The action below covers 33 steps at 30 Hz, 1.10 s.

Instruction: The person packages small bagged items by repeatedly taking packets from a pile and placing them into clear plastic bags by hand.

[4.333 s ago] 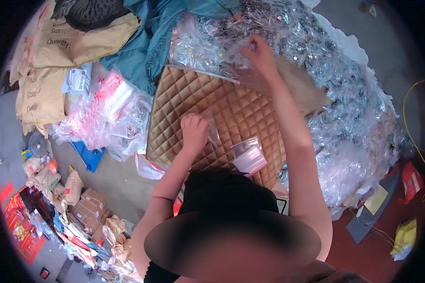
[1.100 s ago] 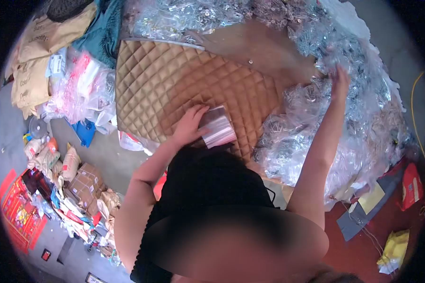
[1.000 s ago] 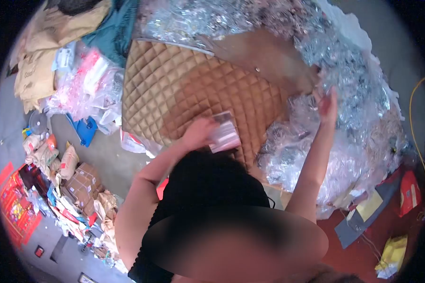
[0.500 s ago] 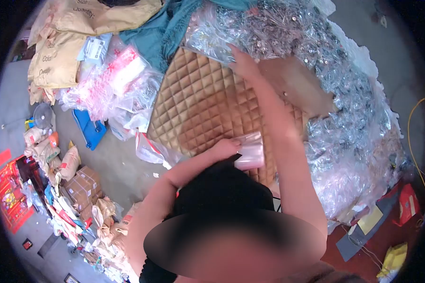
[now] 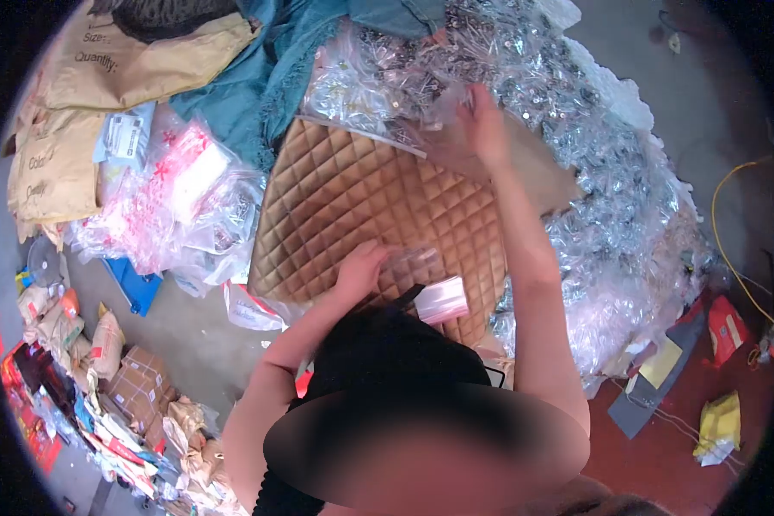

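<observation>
1. A broad heap of clear packets (image 5: 615, 206) spreads across the far and right side.
2. The brown quilted cover (image 5: 318, 202) lies left of it, near the person.
3. The right hand (image 5: 485, 129) is at the heap's edge, blurred; I cannot tell whether it grips.
4. The left hand (image 5: 363, 268) pinches a thin clear bag (image 5: 420, 261) over the cover.
5. A small bag stack (image 5: 441, 301) rests beside that.

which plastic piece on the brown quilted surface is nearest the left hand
The loose, see-through piece beside the left hand; the shinier, pinkish piece lies farther right.
</observation>
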{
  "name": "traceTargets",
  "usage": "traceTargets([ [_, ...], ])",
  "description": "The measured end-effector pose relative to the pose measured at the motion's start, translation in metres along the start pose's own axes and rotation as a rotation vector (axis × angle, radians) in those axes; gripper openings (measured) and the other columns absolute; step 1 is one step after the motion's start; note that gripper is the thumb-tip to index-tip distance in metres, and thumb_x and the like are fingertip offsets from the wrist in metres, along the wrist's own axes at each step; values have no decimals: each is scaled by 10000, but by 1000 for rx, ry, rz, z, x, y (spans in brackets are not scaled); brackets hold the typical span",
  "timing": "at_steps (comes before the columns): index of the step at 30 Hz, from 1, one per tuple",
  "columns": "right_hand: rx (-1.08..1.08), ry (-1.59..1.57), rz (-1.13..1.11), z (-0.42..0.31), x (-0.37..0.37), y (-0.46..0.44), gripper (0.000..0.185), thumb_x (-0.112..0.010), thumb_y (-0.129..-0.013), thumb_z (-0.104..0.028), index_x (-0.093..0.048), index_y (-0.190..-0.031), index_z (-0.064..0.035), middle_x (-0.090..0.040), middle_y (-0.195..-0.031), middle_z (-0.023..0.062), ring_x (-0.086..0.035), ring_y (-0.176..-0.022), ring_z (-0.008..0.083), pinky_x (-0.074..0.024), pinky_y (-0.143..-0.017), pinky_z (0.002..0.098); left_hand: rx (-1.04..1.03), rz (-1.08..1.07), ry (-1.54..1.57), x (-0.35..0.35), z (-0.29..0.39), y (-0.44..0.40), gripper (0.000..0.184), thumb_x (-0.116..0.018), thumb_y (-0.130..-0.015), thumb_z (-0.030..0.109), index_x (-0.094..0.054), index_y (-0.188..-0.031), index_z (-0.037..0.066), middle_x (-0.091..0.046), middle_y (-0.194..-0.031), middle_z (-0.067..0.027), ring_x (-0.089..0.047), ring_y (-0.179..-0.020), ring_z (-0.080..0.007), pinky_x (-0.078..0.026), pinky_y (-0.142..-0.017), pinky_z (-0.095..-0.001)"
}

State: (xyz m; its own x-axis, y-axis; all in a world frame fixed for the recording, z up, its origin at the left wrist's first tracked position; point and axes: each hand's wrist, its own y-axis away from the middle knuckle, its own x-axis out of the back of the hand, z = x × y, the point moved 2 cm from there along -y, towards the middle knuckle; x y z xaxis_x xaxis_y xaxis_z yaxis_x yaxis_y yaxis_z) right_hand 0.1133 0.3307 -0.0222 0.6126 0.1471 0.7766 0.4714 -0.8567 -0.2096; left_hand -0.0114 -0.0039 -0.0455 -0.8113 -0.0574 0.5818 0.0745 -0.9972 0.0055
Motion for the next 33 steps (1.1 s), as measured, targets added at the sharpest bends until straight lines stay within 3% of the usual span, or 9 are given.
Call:
traceTargets([
  [6,204,678,54,-41,31,-97,532,-685,-768,-91,-501,-1263,-147,-571,-1068,118,-596,-988,349,-546,-745,466,49,-84,242,21,33,-27,58,-649,-841,74,-664,-893,53,-576,-776,-125,-591,-738,-303,-482,-649,-366],
  [14,20,637,69,-7,41,-95,378,-544,-879,-101,-524,-1245,-191,-531,-1118,121,-563,-1051,328,-555,-756,451,14,200,285,34,49,-12,248,-785,-752,165,-577,-741,30,-547,-721,-82,-551,-674,-232,-430,-577,-317],
  [16,145,707,100,6,44,-98,339,-519,-898,-110,-538,-1225,-197,-566,-1091,136,-580,-1048,336,-547,-773,473,43,-106,162,34,51,4,251,-791,-752,169,-584,-747,27,-560,-759,-86,-563,-695,-239,-444,-591,-333],
  [19,130,585,-62,14,36,-114,522,-647,-807,-162,-509,-1310,-188,-609,-1115,152,-617,-979,365,-521,-799,476,76,-62,260,37,71,5,237,-782,-770,198,-611,-779,35,-572,-825,-105,-579,-718,-256,-472,-621,-335],
  [23,168,531,-8,14,50,-107,454,-664,-817,-247,-557,-1247,-146,-645,-1137,135,-630,-967,369,-510,-801,473,323,190,378,45,80,-6,212,-764,-766,201,-613,-780,53,-557,-842,-99,-579,-785,-275,-487,-770,-387],
  [25,175,263,255,24,61,-78,416,-690,-822,-261,-584,-1174,-66,-671,-1076,119,-657,-905,312,-531,-700,431,-164,466,-375,72,95,-18,182,-760,-728,163,-619,-790,67,-555,-870,-84,-577,-897,-289,-418,-956,-467],
  [29,-653,-1065,225,36,77,47,297,-688,-832,-186,-609,-1084,-50,-659,-898,43,-625,-751,118,-482,-500,279,-225,528,-438,72,71,-15,166,-733,-736,128,-676,-891,113,-584,-890,-80,-574,-998,-315,-305,-1062,-533],
  [32,-782,-1291,196,43,85,149,247,-681,-837,-180,-605,-1055,-92,-647,-892,21,-616,-747,123,-477,-499,276,-208,438,-460,68,72,-19,254,-701,-778,123,-703,-1030,152,-619,-914,-104,-608,-931,-295,-421,-972,-479],
  [33,-835,-1363,95,43,88,174,231,-671,-839,-173,-599,-1041,-88,-640,-886,21,-613,-741,127,-473,-492,272,4,223,-363,58,66,-23,304,-682,-796,111,-692,-1096,160,-629,-925,-118,-619,-886,-287,-467,-883,-444],
])
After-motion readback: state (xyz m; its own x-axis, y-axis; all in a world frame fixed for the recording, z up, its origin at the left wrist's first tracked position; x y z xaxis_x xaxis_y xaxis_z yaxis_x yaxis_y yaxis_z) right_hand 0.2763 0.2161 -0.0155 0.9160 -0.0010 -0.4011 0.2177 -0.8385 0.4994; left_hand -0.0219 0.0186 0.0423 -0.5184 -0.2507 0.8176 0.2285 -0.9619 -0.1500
